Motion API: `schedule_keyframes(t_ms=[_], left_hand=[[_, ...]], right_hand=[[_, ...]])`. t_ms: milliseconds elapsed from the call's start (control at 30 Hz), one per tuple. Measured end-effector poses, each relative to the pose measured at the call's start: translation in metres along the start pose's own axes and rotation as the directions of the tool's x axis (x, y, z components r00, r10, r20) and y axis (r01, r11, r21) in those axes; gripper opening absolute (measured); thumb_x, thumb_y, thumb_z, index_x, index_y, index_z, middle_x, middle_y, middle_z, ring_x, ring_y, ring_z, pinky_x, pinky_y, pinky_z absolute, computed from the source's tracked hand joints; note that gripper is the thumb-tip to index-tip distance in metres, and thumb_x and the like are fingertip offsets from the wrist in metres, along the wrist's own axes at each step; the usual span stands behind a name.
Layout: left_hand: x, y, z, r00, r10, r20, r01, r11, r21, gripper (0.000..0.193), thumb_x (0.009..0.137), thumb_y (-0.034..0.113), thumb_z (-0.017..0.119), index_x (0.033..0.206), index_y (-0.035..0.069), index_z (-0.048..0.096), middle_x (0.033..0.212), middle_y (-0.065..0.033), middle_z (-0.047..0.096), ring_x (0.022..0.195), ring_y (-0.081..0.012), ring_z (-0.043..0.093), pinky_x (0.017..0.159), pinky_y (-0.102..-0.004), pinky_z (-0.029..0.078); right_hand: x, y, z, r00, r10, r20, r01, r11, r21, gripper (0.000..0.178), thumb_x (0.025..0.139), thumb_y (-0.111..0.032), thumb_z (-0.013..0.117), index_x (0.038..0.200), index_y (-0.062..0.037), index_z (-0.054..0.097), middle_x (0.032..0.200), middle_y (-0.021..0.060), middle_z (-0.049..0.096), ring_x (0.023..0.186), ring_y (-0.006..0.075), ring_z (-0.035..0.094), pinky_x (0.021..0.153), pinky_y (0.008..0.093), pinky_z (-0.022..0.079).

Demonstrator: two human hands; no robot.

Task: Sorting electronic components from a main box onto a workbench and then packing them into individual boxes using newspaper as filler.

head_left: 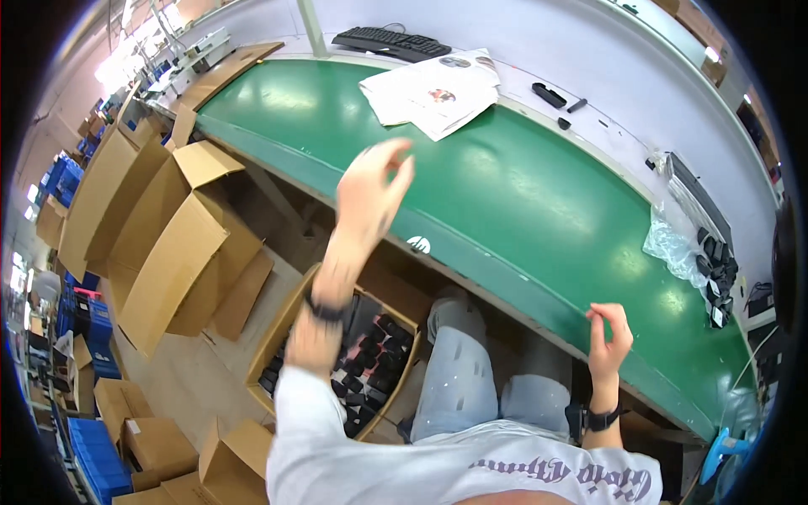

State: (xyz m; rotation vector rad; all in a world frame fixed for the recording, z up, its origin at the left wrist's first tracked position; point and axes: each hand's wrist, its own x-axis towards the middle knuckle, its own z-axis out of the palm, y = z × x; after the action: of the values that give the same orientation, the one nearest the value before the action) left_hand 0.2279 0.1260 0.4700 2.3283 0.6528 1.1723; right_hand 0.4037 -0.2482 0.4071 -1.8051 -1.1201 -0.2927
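My left hand (370, 189) is raised above the near edge of the green-topped workbench (539, 194). Its fingers curve toward the thumb with a gap between them, and nothing shows in it. Lower right, my right hand (610, 341) is over the bench's front edge, thumb and fingertips drawn together; whatever they hold, if anything, is too small to see. Beneath my left forearm stands an open carton (408, 370) of small black parts (370, 358). White printed sheets (438, 93) lie on the bench beyond my left hand.
A black keyboard (391, 42) rests at the back. Black pieces (715, 269) and a clear plastic bag (673, 244) lie at the bench's right end. Open cardboard boxes (168, 244) crowd the left floor, with a blue bin (97, 459) below them. A blue fan (720, 454) is lower right.
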Motion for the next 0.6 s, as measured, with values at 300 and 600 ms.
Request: schedule_keyframes(t_ms=[300, 600], left_hand=[[0.185, -0.146, 0.235, 0.936, -0.084, 0.341, -0.151, 0.780, 0.607, 0.045, 0.095, 0.048, 0.051, 0.110, 0.010, 0.071, 0.098, -0.0209, 0.073, 0.090, -0.0382, 0.071, 0.079, -0.0528, 0.054], [0.318, 0.008, 0.279, 0.882, -0.005, 0.471, -0.316, 0.735, 0.600, 0.037, 0.097, 0.037, 0.050, 0.112, 0.010, 0.071, 0.110, -0.0185, 0.071, 0.104, -0.0355, 0.068, 0.087, -0.0488, 0.053]], right_hand=[[-0.040, 0.067, -0.058, 0.778, 0.569, -0.266, -0.491, 0.815, 0.307, 0.011, 0.092, 0.000, 0.058, 0.098, 0.0007, 0.068, 0.076, 0.0079, 0.064, 0.070, 0.0139, 0.061, 0.066, 0.0263, 0.047], [-0.021, 0.056, -0.066, 0.895, 0.442, -0.068, -0.436, 0.896, 0.079, 0.010, 0.086, 0.004, 0.063, 0.093, 0.0010, 0.069, 0.072, 0.0093, 0.066, 0.065, 0.0183, 0.064, 0.062, 0.0294, 0.048]])
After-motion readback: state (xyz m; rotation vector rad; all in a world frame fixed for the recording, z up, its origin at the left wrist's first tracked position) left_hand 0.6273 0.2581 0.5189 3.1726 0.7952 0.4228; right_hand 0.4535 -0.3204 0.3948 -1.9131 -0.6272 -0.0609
